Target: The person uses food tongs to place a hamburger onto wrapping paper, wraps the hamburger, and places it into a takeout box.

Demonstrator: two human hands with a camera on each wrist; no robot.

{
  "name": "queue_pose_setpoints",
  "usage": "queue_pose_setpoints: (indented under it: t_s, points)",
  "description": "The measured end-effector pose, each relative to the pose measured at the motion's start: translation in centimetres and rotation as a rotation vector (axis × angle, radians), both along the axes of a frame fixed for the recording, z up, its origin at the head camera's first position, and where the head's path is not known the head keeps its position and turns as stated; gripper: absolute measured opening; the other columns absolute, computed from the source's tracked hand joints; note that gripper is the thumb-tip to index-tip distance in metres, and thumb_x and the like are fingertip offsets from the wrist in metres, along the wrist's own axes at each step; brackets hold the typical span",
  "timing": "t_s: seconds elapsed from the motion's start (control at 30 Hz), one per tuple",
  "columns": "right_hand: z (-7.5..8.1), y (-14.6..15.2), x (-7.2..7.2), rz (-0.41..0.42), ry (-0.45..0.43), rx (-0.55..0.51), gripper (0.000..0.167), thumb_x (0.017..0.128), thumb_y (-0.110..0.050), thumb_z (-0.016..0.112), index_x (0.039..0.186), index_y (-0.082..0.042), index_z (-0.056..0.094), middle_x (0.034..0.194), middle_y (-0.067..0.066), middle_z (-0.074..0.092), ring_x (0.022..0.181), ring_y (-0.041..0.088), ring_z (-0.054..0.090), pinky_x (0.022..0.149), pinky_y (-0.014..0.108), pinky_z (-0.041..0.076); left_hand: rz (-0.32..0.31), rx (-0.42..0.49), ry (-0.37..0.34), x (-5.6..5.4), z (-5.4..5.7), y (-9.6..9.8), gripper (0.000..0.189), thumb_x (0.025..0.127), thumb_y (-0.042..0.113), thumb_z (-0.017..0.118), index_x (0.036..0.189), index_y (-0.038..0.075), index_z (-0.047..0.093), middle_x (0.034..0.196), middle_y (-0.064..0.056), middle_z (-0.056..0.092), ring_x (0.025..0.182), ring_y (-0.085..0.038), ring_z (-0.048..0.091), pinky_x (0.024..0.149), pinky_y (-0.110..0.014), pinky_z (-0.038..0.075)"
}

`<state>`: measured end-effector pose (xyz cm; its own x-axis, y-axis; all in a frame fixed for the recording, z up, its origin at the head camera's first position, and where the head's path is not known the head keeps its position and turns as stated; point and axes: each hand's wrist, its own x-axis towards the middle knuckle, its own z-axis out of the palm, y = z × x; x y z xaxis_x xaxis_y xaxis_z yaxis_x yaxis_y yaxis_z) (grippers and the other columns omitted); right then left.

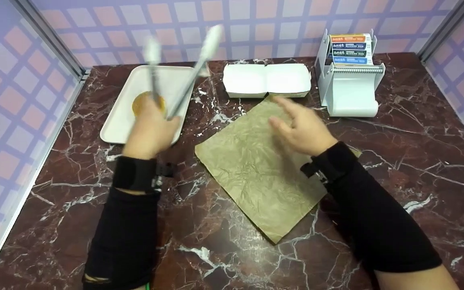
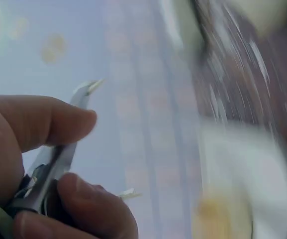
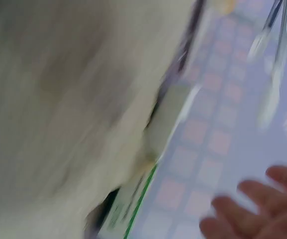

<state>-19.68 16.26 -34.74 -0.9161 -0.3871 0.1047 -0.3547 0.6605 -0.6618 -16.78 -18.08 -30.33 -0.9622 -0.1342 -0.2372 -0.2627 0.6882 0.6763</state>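
Observation:
Metal tongs [image 1: 193, 76] with white tips are held in my left hand [image 1: 149, 131], tips spread apart and pointing away from me. Beneath that hand, a round yellow patty-like piece [image 1: 139, 106] lies on a white tray [image 1: 115, 131], partly covered by the hand. The left wrist view shows the thumb and fingers [image 2: 58, 119] on the tongs' metal arms. My right hand [image 1: 302, 127] hovers over a crinkled brown paper sheet [image 1: 248, 169], fingers loosely extended and holding nothing. That sheet lies turned like a diamond on the table.
An open white cardboard box [image 1: 244, 80] stands behind the paper. At the back right is a white dispenser [image 1: 353, 94] with a roll and several coloured label strips [image 1: 351, 48]. White flecks mark the dark marble-patterned table [image 1: 199, 253]. Checkered panels [image 1: 135, 18] wall the back and sides.

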Motion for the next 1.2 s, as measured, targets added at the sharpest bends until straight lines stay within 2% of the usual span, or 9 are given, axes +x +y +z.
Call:
queue_pose_setpoints:
  t_s: [0.1, 0.17, 0.27, 0.43, 0.57, 0.9, 1.0, 1.1, 1.2]
  points:
    - [0.1, -1.2, 1.1, 0.149, -0.074, -0.155, 0.062, 0.112, -0.031, 0.05, 0.164, -0.005, 0.031, 0.167, 0.017, 0.039, 0.124, 0.04, 0.065, 0.127, 0.053, 0.036, -0.122, 0.134, 0.053, 0.5, -0.2, 3.1, 0.08, 0.104, 0.036, 0.064, 0.163, 0.006, 0.019, 0.148, -0.02, 0.052, 0.1, -0.027, 0.064, 0.084, -0.044, 0.062]
    - [0.1, -1.9, 1.8, 0.227, -0.137, -0.28, 0.058, 0.113, -0.027, 0.046, 0.163, -0.001, 0.03, 0.165, 0.02, 0.042, 0.144, 0.04, 0.051, 0.124, 0.054, 0.04, -0.208, 0.208, 0.083, 1.0, -0.7, 5.2, 0.079, 0.103, 0.037, 0.065, 0.163, 0.009, 0.023, 0.137, -0.015, 0.059, 0.084, -0.019, 0.06, 0.07, -0.036, 0.06]
    - [-0.2, -2.7, 2.5, 0.318, -0.277, -0.524, 0.06, 0.115, -0.032, 0.041, 0.161, 0.005, 0.031, 0.162, 0.025, 0.044, 0.146, 0.039, 0.05, 0.124, 0.054, 0.04, -0.332, 0.345, 0.105, 1.7, -1.6, 8.2, 0.074, 0.103, 0.034, 0.066, 0.164, 0.017, 0.027, 0.117, -0.008, 0.064, 0.07, -0.013, 0.054, 0.06, -0.028, 0.055]
    - [-1.0, -3.3, 3.1, 0.292, -0.521, -0.9, 0.1, 0.094, -0.059, 0.064, 0.159, 0.011, 0.031, 0.142, 0.021, 0.065, 0.13, 0.022, 0.066, 0.118, 0.036, 0.049, -0.517, 0.539, 0.122, 2.5, -3.2, 11.5, 0.056, 0.106, 0.022, 0.061, 0.156, 0.022, 0.034, 0.093, -0.001, 0.053, 0.057, -0.012, 0.047, 0.049, -0.027, 0.05]
    - [-1.3, -3.5, 2.8, 0.225, -0.612, -1.081, 0.101, 0.077, -0.057, 0.08, 0.145, 0.01, 0.047, 0.11, 0.003, 0.075, 0.1, 0.012, 0.072, 0.094, 0.025, 0.06, -0.571, 0.491, 0.165, 2.9, -4.2, 12.4, 0.067, 0.109, 0.023, 0.056, 0.165, 0.025, 0.019, 0.091, -0.004, 0.053, 0.06, -0.017, 0.054, 0.054, -0.033, 0.056]
    - [-1.7, -4.4, 2.5, -0.002, -0.49, -1.169, 0.093, 0.062, -0.066, 0.088, 0.12, -0.003, 0.052, 0.088, 0.0, 0.066, 0.077, 0.011, 0.065, 0.071, 0.023, 0.054, -0.649, 0.288, 0.181, 3.6, -4.8, 14.1, 0.081, 0.112, 0.026, 0.046, 0.17, 0.019, -0.01, 0.096, -0.01, 0.062, 0.069, -0.016, 0.056, 0.065, -0.032, 0.055]
    - [-1.9, -4.7, 2.6, -0.068, -0.392, -1.121, 0.052, 0.09, -0.048, 0.082, 0.11, -0.008, 0.056, 0.083, -0.003, 0.06, 0.075, 0.01, 0.059, 0.068, 0.023, 0.049, -0.658, 0.217, 0.2, 3.9, -5.2, 14.7, 0.088, 0.112, 0.026, 0.048, 0.167, 0.018, -0.019, 0.096, -0.007, 0.063, 0.071, -0.015, 0.058, 0.069, -0.032, 0.058]
    - [-2.0, -4.8, 2.7, -0.108, -0.32, -1.059, 0.015, 0.107, -0.024, 0.059, 0.101, -0.011, 0.057, 0.08, -0.003, 0.056, 0.071, 0.011, 0.055, 0.065, 0.022, 0.048, -0.656, 0.195, 0.198, 4.1, -5.5, 15.2, 0.094, 0.111, 0.025, 0.051, 0.165, 0.015, -0.025, 0.13, -0.021, 0.067, 0.086, -0.022, 0.069, 0.083, -0.034, 0.062]
    - [-2.0, -4.8, 2.7, -0.11, -0.27, -1.017, 0.012, 0.11, -0.014, 0.049, 0.104, -0.008, 0.058, 0.08, -0.003, 0.057, 0.071, 0.011, 0.055, 0.066, 0.022, 0.049, -0.674, 0.184, 0.206, 4.1, -5.6, 15.3, 0.099, 0.109, 0.025, 0.055, 0.163, 0.012, -0.027, 0.164, -0.028, 0.04, 0.117, -0.031, 0.069, 0.105, -0.038, 0.057]
